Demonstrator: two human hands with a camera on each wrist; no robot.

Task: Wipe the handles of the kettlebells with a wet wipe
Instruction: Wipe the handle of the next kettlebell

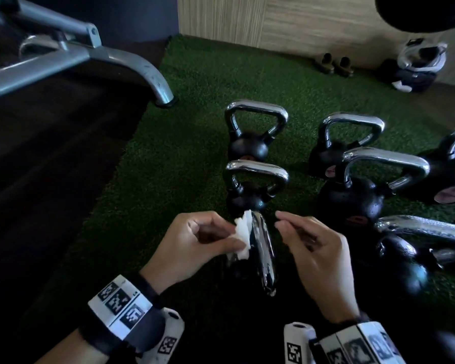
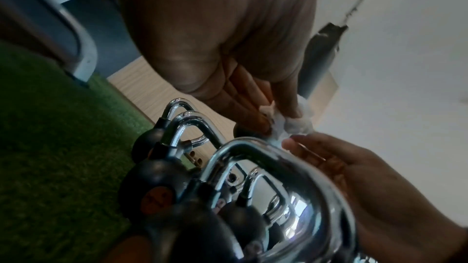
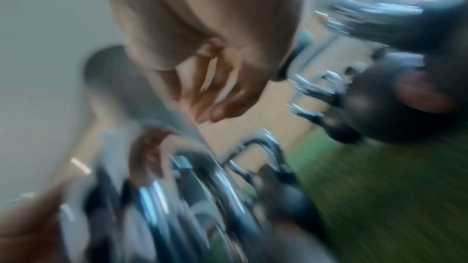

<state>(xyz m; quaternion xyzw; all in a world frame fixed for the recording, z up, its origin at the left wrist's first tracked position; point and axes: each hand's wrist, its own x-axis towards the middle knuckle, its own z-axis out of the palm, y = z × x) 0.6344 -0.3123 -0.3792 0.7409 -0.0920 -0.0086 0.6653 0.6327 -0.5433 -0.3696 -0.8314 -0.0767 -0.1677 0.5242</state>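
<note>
Several black kettlebells with chrome handles stand on green turf (image 1: 195, 132). The nearest kettlebell's handle (image 1: 263, 254) runs away from me between my hands. My left hand (image 1: 213, 239) pinches a crumpled white wet wipe (image 1: 243, 232) against the handle's left side. In the left wrist view the wipe (image 2: 295, 124) sits just above the chrome handle (image 2: 255, 144). To the right of the handle hovers my right hand (image 1: 290, 227), fingers relaxed and holding nothing; its fingertips (image 2: 293, 143) reach the wipe's lower edge. The right wrist view is motion-blurred; the right hand (image 3: 212, 105) shows loosely curled fingers.
Two more kettlebells (image 1: 250, 143) stand in a row beyond the near one, others (image 1: 352, 195) crowd the right. A grey metal bench frame (image 1: 142, 67) stands on dark flooring at the left. A pair of shoes (image 1: 335, 64) and a bag (image 1: 415, 67) lie by the far wall.
</note>
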